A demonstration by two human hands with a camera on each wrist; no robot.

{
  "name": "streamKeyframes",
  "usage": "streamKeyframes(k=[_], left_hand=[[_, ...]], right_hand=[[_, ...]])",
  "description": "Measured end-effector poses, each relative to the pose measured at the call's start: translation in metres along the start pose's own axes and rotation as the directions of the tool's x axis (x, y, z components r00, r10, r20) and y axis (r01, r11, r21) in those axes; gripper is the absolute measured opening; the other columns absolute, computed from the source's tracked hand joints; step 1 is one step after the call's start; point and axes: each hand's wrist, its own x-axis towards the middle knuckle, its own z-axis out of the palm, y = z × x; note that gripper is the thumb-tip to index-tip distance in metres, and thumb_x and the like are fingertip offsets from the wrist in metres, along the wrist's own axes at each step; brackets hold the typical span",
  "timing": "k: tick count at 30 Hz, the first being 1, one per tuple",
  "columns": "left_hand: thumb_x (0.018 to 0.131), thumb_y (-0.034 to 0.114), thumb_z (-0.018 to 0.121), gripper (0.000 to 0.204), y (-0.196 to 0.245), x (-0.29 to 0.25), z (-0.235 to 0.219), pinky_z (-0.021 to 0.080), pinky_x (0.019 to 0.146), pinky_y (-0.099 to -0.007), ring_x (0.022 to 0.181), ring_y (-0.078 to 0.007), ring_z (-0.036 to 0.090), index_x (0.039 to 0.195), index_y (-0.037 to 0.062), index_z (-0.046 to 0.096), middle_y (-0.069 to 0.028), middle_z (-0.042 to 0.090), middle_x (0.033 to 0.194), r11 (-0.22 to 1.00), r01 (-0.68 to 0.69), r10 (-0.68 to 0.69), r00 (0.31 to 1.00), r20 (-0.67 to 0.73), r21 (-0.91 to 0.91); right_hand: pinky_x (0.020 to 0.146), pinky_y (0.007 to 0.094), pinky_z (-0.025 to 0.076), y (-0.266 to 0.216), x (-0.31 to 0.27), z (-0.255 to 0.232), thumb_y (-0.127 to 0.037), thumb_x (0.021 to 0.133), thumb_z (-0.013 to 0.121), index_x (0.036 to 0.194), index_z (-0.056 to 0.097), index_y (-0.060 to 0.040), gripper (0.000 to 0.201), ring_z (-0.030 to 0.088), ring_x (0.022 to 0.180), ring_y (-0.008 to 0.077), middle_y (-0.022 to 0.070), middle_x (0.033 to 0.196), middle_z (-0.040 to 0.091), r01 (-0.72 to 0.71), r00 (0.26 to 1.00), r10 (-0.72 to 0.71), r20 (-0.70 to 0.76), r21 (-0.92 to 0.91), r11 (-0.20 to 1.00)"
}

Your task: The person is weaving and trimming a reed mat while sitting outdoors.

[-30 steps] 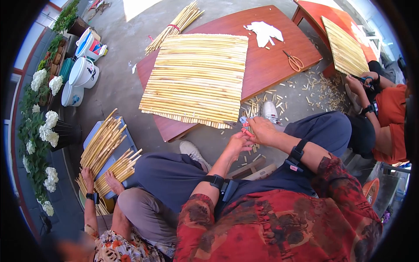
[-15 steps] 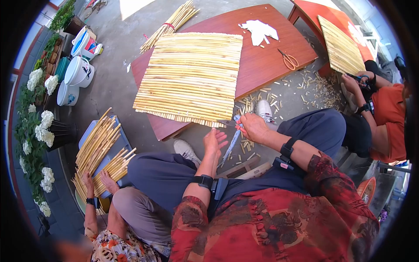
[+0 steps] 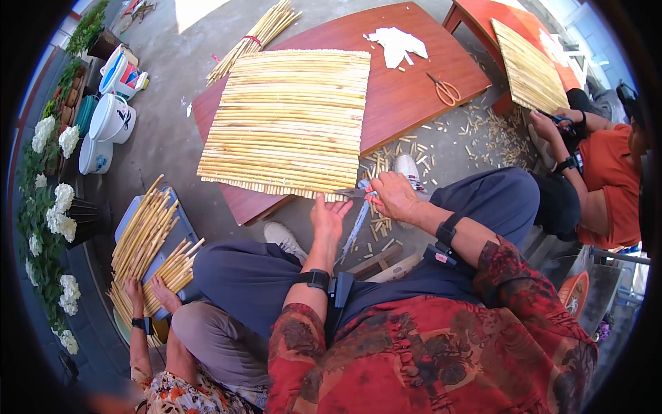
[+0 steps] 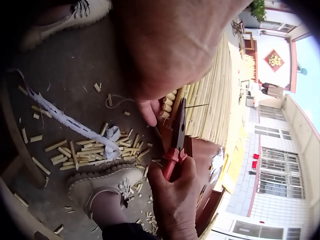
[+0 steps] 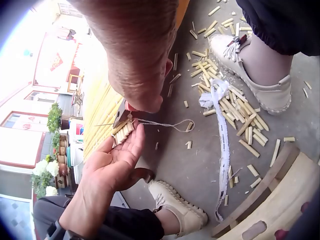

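A mat of straw-coloured stalks (image 3: 286,124) lies on the red-brown table, its near edge jutting out. My left hand (image 3: 327,221), palm up, has its fingers extended against the stalk ends at the mat's near right corner. My right hand (image 3: 396,198) grips the red handles of pliers (image 4: 171,161). The jaws of the pliers meet on a thin needle (image 4: 196,105) that sticks out across the stalks. A thin thread (image 5: 162,123) loops away from that corner. Below my right hand runs a pale strip (image 5: 224,145) with dark dashes.
Orange-handled scissors (image 3: 445,92) and white scraps (image 3: 395,45) lie on the table. Cut stalk pieces (image 5: 245,112) litter the floor around my shoes. At left another person's hands (image 3: 164,293) handle loose stalks; a person in orange (image 3: 607,172) works at right.
My left hand has parted from the right and moved left to the mat's corner, its fingers straightening. My right hand keeps the pliers at the mat's edge. The head view has shifted slightly.
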Motion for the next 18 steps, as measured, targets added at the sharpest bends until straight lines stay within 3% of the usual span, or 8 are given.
streamKeyframes(k=[9,11,18], left_hand=[[0.09,0.038,0.039,0.044,-0.0006,0.0031,-0.0023,0.044,0.081,-0.05,0.094,-0.0319,0.051,0.115,0.0015,0.039,-0.0184,0.049,0.107,0.997,-0.019,0.019,1.0,0.01,0.069],[0.087,0.039,0.044,0.051,-0.0017,0.0052,-0.0046,0.049,0.075,-0.0468,0.087,-0.0306,0.052,0.116,-0.0024,0.036,-0.0189,0.048,0.102,0.996,-0.049,0.045,0.998,0.049,0.07],[0.087,0.038,0.045,0.049,-0.0022,0.0056,-0.0047,0.049,0.074,-0.046,0.085,-0.0293,0.053,0.114,-0.0016,0.038,-0.0171,0.05,0.1,0.996,-0.055,0.052,0.998,0.045,0.073]], right_hand=[[0.068,0.036,0.037,0.0023,-0.0004,-0.0032,-0.02,0.064,0.066,0.09,0.051,-0.0088,0.032,0.049,0.08,0.0255,0.0095,0.083,0.048,0.003,1.0,-0.003,0.031,-0.006,1.0],[0.069,0.0359,0.037,0.0015,-0.0006,-0.0048,-0.018,0.062,0.066,0.093,0.051,-0.0081,0.035,0.049,0.082,0.0255,0.01,0.084,0.048,-0.01,0.999,0.01,0.042,0.009,1.0],[0.07,0.0361,0.037,0.009,-0.0012,0.0016,-0.017,0.062,0.065,0.097,0.051,-0.0069,0.039,0.049,0.083,0.026,0.011,0.085,0.048,-0.016,0.999,0.016,0.043,0.004,1.0]])
